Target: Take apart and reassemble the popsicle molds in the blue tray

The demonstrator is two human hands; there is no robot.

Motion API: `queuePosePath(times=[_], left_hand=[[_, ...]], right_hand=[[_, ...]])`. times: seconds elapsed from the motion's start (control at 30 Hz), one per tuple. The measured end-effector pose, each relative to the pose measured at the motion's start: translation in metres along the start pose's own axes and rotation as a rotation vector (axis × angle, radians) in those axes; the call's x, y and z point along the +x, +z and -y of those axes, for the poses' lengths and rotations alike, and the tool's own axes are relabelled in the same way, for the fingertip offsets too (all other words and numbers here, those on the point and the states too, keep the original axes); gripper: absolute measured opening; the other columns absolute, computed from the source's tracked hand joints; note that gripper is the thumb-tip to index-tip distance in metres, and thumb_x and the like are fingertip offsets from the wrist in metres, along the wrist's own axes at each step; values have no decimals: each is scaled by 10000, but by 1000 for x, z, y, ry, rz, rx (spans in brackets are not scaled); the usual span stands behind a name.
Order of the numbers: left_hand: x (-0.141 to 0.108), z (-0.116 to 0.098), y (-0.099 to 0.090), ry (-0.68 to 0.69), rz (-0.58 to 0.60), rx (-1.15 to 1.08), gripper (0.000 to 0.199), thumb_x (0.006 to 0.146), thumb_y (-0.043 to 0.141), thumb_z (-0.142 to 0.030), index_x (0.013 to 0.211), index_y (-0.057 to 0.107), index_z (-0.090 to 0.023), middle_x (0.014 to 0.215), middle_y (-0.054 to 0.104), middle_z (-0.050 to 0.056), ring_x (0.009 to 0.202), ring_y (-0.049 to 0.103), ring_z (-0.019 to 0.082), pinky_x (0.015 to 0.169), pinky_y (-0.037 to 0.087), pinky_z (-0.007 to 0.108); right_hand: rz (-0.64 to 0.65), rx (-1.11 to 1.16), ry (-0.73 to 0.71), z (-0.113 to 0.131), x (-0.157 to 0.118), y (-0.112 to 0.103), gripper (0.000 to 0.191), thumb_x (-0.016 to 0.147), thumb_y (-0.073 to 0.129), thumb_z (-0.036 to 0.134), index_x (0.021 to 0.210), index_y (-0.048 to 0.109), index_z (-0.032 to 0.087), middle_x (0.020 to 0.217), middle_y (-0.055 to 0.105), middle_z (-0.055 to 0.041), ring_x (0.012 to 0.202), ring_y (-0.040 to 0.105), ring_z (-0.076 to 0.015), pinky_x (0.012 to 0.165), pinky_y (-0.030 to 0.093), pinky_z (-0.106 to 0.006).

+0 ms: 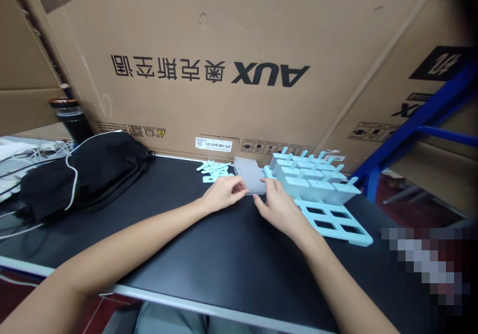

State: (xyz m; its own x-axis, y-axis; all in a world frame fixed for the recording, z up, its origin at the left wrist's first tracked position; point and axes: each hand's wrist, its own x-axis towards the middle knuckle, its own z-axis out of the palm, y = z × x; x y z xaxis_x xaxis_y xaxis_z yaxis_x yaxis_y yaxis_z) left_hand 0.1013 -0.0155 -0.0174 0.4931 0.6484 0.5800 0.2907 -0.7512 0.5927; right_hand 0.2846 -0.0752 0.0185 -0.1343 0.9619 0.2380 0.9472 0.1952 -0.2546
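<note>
A translucent whitish box [251,174] lies on the black table between my two hands. My left hand [226,193] touches its left side, the fingers curled in around its near corner. At the right side of the box is my right hand [275,204], its index finger on the edge and its thumb apart below. Behind my left hand lies a pile of light blue sticks [213,167]. To the right, a light blue rack [336,219] carries several light blue molds [313,187] with upright stick handles.
A black bag [89,169] with white cables and a dark bottle [72,120] are at the left. A large cardboard box [209,105] stands along the back of the table [201,269]. A blue metal frame [418,125] rises at the right.
</note>
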Motion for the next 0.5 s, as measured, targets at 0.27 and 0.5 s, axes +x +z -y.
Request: queuePosePath(times=[0.27, 0.5], left_hand=[[0, 2, 1, -88, 71, 16, 246, 828, 649, -351, 969, 524, -193, 859, 595, 13, 636, 590, 110, 632, 531, 264], [-3, 0, -2, -9, 116, 40, 241, 827, 592, -194, 1061, 533, -197, 973, 590, 46, 819, 618, 142, 726, 556, 278]], right_hand=[[61, -8, 12, -4, 3, 3, 418, 925, 401, 335, 1282, 463, 127, 1260, 526, -201, 1106, 572, -301, 885, 445, -398], [98, -76, 61, -3, 2, 1, 481, 928, 385, 340, 1346, 423, 106, 1200, 572, -214, 1138, 565, -332, 888, 441, -420]])
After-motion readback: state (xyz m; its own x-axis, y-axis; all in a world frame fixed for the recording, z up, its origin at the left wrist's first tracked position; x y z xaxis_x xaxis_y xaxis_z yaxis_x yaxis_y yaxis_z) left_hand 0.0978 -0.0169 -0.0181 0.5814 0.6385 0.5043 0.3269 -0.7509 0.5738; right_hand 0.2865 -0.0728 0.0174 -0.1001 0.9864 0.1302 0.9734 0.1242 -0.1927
